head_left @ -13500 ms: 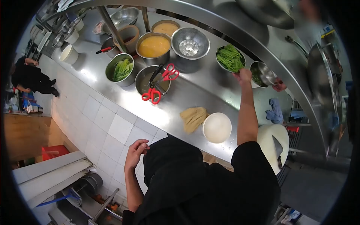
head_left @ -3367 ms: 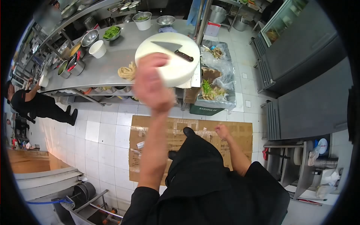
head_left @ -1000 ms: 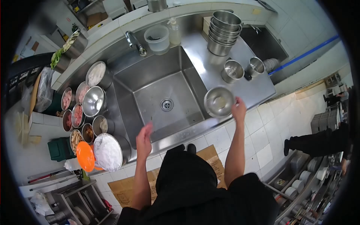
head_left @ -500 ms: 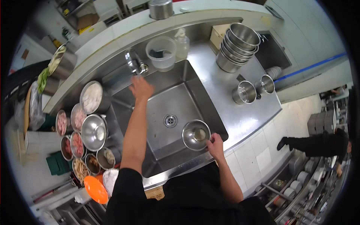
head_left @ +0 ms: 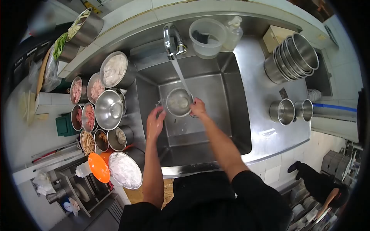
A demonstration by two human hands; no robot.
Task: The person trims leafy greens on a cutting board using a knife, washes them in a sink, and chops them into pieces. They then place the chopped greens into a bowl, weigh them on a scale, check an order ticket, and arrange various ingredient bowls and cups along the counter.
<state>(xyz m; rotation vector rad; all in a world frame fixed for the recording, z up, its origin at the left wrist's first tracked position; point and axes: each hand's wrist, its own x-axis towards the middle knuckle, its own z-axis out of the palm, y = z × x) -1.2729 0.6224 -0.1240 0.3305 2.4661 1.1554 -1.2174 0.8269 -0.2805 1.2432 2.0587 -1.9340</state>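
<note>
A metal bowl is in the sink, under a stream of water from the running faucet. Water and a pale lump, too blurred to name, lie inside it. My right hand grips the bowl's right rim. Just left of the bowl is my left hand, fingers apart and slightly bent, holding nothing. Whether its fingertips touch the rim I cannot tell.
Left of the sink stand several metal containers of food, an upturned-looking shiny bowl and an orange lid. Behind are a plastic tub and pump bottle. Stacked pots sit right. A co-worker is far right.
Water now runs from the faucet. My left hand has come down from the faucet to the bowl's left side. My right hand has brought the bowl beneath the stream. The view has shifted.
</note>
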